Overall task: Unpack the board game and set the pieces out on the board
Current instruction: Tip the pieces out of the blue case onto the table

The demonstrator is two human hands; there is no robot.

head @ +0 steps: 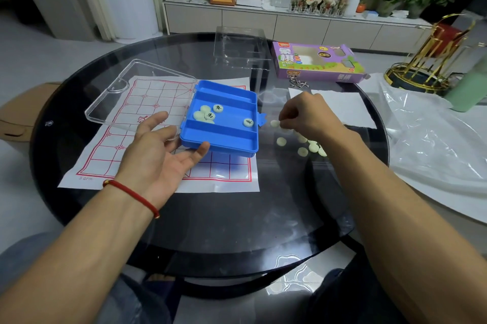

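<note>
A paper board [110, 155] with a red grid lies on the round black glass table [237, 218]. On it sits a blue piece case [224, 136], its clear lid [137, 97] swung open to the left. Several pale green round pieces [208, 114] lie inside the case. My left hand [160, 155] is palm up against the case's near left corner, thumb touching its front edge. My right hand [303, 115] hovers right of the case and pinches a piece. More pale pieces [303, 151] lie scattered on the table under that hand.
A purple game box [319, 63] and a clear plastic insert [239, 47] stand at the table's far side. White paper [350, 107] and a plastic sheet [432, 144] lie to the right, beside a gold wire stand [427, 60]. A cardboard box [18, 115] sits left.
</note>
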